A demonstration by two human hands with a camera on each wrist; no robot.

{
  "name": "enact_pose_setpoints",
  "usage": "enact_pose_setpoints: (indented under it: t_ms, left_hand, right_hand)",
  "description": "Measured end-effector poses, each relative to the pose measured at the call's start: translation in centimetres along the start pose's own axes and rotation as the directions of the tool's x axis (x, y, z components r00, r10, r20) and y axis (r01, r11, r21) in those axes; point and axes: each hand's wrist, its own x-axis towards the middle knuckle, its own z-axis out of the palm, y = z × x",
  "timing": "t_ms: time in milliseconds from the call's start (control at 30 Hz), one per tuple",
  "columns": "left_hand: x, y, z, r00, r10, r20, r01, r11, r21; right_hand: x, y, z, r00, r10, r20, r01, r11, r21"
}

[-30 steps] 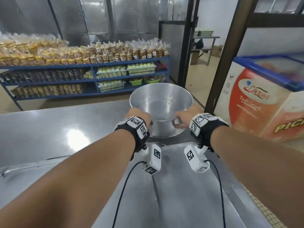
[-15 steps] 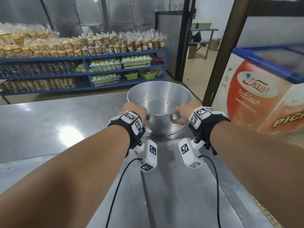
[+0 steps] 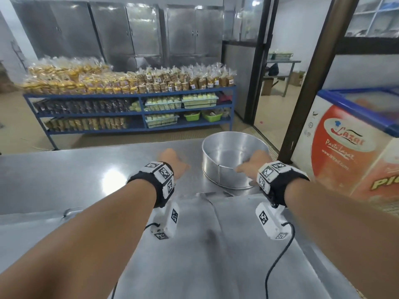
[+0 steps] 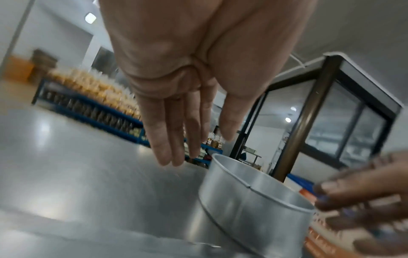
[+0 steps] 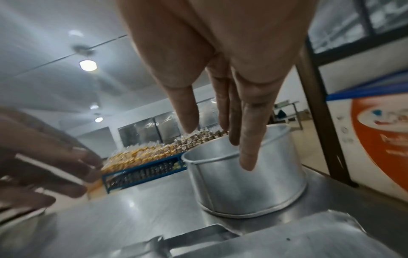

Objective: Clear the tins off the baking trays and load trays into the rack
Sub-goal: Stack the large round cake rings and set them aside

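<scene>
An empty round aluminium tin stands on the steel table, just past the far edge of a flat baking tray that lies under my forearms. My left hand hovers to the left of the tin, apart from it and holding nothing. In the left wrist view, the left hand has straight fingers above the table, with the tin beside them. My right hand is at the tin's near right rim. In the right wrist view, the right hand points straight fingers down over the tin.
A blue shelf unit packed with bagged biscuits stands across the floor beyond the table. A red and white chest freezer and a dark post are close on the right. Steel cabinets line the back wall.
Both hands gripped the tin's near rim before. Now the tin stands on the table, the left hand has let go and moved left, and the right hand's fingers have straightened.
</scene>
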Motion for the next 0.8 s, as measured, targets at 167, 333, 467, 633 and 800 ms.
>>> enact_pose_setpoints:
  t_ms: [167, 333, 467, 633, 800]
  left_hand:
    - [-7.8, -3.1, -8.1, 0.987, 0.147, 0.062, -0.159, 0.898, 0.411]
    - [-15.6, -8.7, -16.0, 0.989, 0.118, 0.089, -0.147, 0.822, 0.55]
    - [-21.9, -14.9, -20.9, 0.995, 0.025, 0.093, -0.079, 0.759, 0.646]
    - [-29.8, -23.1, -24.7, 0.994, -0.101, 0.032, 0.05, 0.713, 0.699]
    - [-35.8, -30.5, -26.8, 0.966, -0.257, -0.034, 0.22, 0.743, 0.632]
  right_hand:
    - [-8.4, -7.2, 1.1, 0.977, -0.184, 0.111, 0.212, 0.902, -0.375]
    - [-18.1, -14.0, 4.1, 0.943, -0.248, 0.223, 0.321, 0.858, -0.401]
    - [-25.7, -18.7, 7.8, 0.893, -0.317, 0.32, 0.433, 0.798, -0.419]
    - [-34.1, -23.3, 13.3, 0.796, -0.402, 0.452, 0.579, 0.725, -0.374]
    - [-40.1, -26.1, 20.1, 0.697, -0.467, 0.545, 0.688, 0.649, -0.325]
